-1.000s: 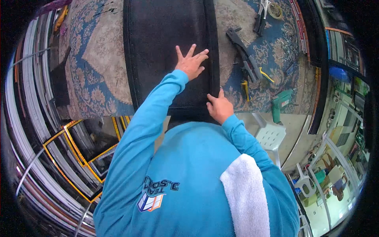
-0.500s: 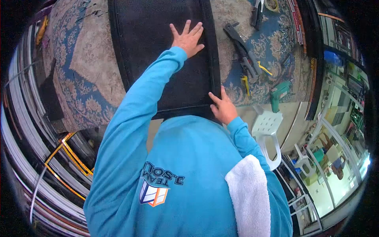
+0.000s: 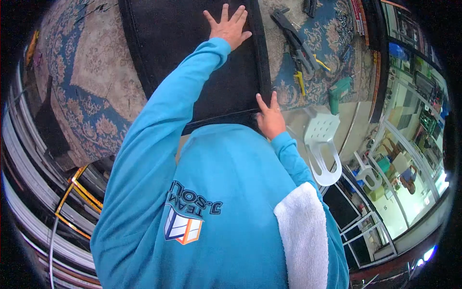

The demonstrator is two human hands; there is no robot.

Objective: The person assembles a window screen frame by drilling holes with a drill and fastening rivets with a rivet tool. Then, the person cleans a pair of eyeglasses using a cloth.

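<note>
A black framed panel (image 3: 207, 82) lies lengthwise in front of me, its near edge against my blue shirt. My left hand (image 3: 228, 31) is spread flat on the panel's dark surface, fingers apart and holding nothing. By the near right corner of the frame is my right hand (image 3: 272, 118), with two fingers stretched out and the thumb at the panel's edge; its other fingers are hard to see. Right of the panel lie a large black-handled hand tool (image 3: 293, 41) and a yellow-handled tool (image 3: 299, 83).
A patterned carpet (image 3: 103, 72) covers the work surface. A green power tool (image 3: 340, 91) lies at its right edge, beside a white plastic chair (image 3: 322, 130). Long metal profiles (image 3: 38, 168) are stacked at left. A person (image 3: 408, 178) is visible far right.
The view has shifted, so panel, carpet and tools appear higher. My left hand stays spread on the panel. My right hand remains at the corner, its two fingers pointing more straight ahead.
</note>
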